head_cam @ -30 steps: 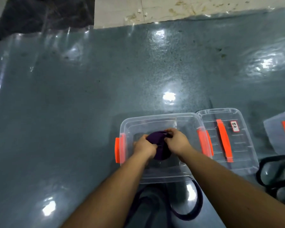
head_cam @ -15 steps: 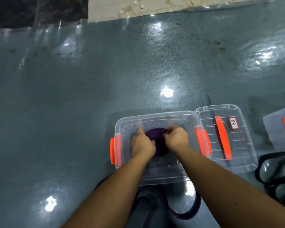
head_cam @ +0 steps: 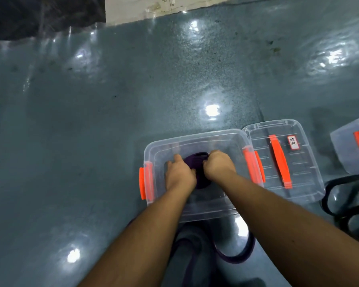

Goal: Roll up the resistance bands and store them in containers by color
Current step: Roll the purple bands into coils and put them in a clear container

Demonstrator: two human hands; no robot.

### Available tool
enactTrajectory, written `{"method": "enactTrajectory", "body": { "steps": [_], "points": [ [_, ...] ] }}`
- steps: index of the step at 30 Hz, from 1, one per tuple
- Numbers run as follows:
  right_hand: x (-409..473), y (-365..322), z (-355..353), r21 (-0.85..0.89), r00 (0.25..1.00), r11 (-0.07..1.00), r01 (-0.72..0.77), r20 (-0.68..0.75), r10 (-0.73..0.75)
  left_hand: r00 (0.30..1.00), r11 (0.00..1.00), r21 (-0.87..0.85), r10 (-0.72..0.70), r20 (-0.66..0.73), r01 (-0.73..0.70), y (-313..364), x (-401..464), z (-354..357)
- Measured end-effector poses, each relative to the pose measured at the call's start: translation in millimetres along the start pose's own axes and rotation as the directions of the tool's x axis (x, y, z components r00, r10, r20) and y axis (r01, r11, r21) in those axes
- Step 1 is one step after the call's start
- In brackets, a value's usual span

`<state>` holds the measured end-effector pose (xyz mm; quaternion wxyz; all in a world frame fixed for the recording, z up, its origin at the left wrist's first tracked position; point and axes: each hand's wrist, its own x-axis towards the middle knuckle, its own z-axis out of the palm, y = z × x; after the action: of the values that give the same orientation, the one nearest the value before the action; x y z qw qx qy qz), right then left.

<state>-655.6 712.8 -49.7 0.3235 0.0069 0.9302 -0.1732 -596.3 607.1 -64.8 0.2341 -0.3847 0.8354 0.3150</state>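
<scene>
**Onlooker 1:** Head view, nearest first: a loose purple band (head_cam: 232,258) lies on the floor between the person's forearms, just short of the box (head_cam: 195,139). Is that one waiting its turn?

**Onlooker 2:** I judge so; it looks unrolled. Beyond it, inside the clear box with orange latches, both hands meet on the roll (head_cam: 197,162), a purple coil sitting low in the box, near the middle.

**Onlooker 1:** How do the hands lie?

**Onlooker 2:** The left hand (head_cam: 179,175) curls its fingers against the roll's left flank; the right hand (head_cam: 219,167) curls over its right and top edge. Both grip it, one either side, close together. Whether the coil already rests on the bottom I cannot tell; the hands cover it.

**Onlooker 1:** So the step is seating the roll. What makes it go well?

**Onlooker 2:** By my reckoning: press it down until it sits firmly, keep the free tail pinned under the coil, then ease the hands off one at a time. A rubber coil is springy and may unwind if both let go at once.

**Onlooker 1:** And farther out?

**Onlooker 2:** Just right of the box lies its lid (head_cam: 298,162), labelled, the writing too small to read. Black bands (head_cam: 344,195) lie loose at the right edge, with a second box (head_cam: 344,154) beyond them; those should go elsewhere, by colour.
</scene>
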Motion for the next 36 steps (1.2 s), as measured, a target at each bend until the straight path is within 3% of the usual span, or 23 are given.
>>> {"method": "enactTrajectory", "body": {
  "steps": [4, 8, 14, 22, 28, 30, 33, 36],
  "points": [
    [-11, -3, -11, -0.101, 0.994, 0.993, 0.053, 0.104, -0.042, 0.997, 0.998, -0.015, -0.066, 0.035, 0.066, 0, 4, -3],
    [-30, -1, -22, -0.095, 0.990, 0.993, 0.063, 0.133, -0.050, 0.994, 0.999, 0.044, -0.035, 0.100, 0.031, -2, -5, -18],
    [-66, 0, -43, 0.007, 0.992, 0.992, 0.129, 0.012, -0.129, 0.987, 0.971, 0.213, 0.081, 0.139, -0.110, 8, -43, -46],
    [-129, 20, -59, 0.034, 0.954, 0.957, 0.287, -0.097, -0.283, 0.933, 0.904, 0.254, 0.360, -0.015, -0.345, -6, -116, -60],
    [-171, 58, -46, 0.047, 0.877, 0.884, 0.466, -0.157, -0.454, 0.826, 0.861, 0.123, 0.508, -0.245, -0.494, -39, -171, -41],
    [-181, 76, -33, 0.052, 0.858, 0.861, 0.507, -0.128, -0.498, 0.793, 0.832, 0.088, 0.550, -0.264, -0.548, -56, -188, -28],
    [-189, 106, -7, 0.010, 0.841, 0.841, 0.541, -0.012, -0.541, 0.826, 0.840, 0.133, 0.542, -0.154, -0.526, -87, -210, 0],
    [-197, 135, 21, -0.049, 0.842, 0.848, 0.527, 0.161, -0.514, 0.899, 0.860, 0.266, 0.432, 0.077, -0.436, -120, -226, 31]
  ]
}}
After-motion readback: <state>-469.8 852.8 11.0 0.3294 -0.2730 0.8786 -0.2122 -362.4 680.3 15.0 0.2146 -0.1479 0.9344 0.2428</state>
